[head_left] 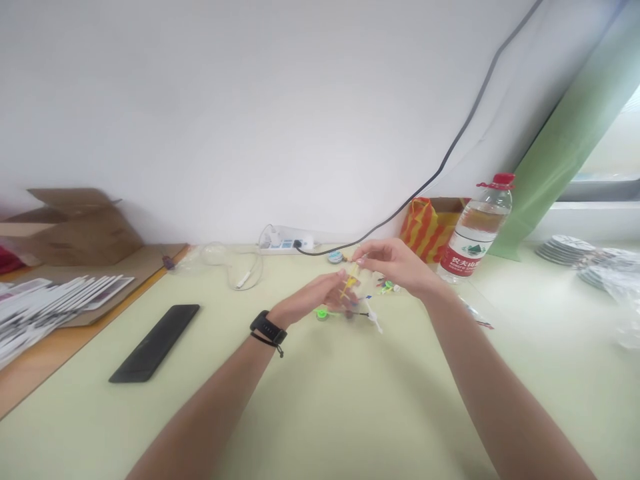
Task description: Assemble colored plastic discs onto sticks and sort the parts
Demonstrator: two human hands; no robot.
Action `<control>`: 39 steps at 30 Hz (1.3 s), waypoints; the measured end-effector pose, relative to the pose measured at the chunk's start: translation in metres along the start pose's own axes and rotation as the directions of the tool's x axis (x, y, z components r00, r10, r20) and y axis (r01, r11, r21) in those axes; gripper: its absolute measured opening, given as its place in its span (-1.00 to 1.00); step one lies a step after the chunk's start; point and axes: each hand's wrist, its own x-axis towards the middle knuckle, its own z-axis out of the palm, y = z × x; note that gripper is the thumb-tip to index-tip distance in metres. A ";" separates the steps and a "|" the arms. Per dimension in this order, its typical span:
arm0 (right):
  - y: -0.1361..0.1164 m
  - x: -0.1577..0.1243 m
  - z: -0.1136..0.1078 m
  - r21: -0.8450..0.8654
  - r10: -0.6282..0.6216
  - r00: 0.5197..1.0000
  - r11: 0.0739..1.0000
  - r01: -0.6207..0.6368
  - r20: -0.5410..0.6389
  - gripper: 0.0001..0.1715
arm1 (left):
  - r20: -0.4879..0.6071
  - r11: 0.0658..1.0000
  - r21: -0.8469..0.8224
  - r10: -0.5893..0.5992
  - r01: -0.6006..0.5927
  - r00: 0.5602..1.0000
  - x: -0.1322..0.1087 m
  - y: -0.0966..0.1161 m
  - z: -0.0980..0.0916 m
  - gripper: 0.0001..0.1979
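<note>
Above the middle of the table, my left hand (320, 292) and my right hand (395, 263) meet around a small yellow piece (349, 284). The left fingers are closed on it, and a blurred see-through edge shows beside it. My right thumb and forefinger pinch together at its upper end; what exactly lies in that pinch is too small to make out. Below the hands are a bright green round piece (322, 313) and a thin white plastic piece (374, 317). More small green and white pieces (389, 287) lie beneath the right hand.
A black flat pad (155, 343) lies at left, near stacked white cards (65, 303) and a cardboard box (75, 227). A power strip (287, 245) sits by the wall. At right stand a water bottle (473, 233), a red-yellow bag (430, 227) and stacked discs (565, 250).
</note>
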 end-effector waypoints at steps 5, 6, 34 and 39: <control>0.003 0.003 0.001 -0.030 -0.089 0.994 0.996 0.087 -0.059 -0.76 | -0.045 0.998 0.050 -0.027 0.029 0.999 0.003 -0.004 0.010 -0.42; 0.003 0.003 0.001 -0.035 -0.108 0.993 0.994 0.106 -0.054 -0.79 | -0.055 0.999 0.049 -0.020 0.023 0.998 0.003 -0.004 0.011 -0.42; 0.005 0.000 -0.020 -0.175 0.041 0.974 0.981 -0.081 -0.221 -0.86 | -0.394 0.984 0.064 0.180 -0.169 0.901 0.011 -0.004 0.028 -0.50; 0.005 0.001 -0.016 -0.245 0.020 0.963 0.965 -0.089 -0.269 -0.58 | -0.443 0.972 0.033 0.224 -0.235 0.868 0.012 -0.005 0.029 -0.52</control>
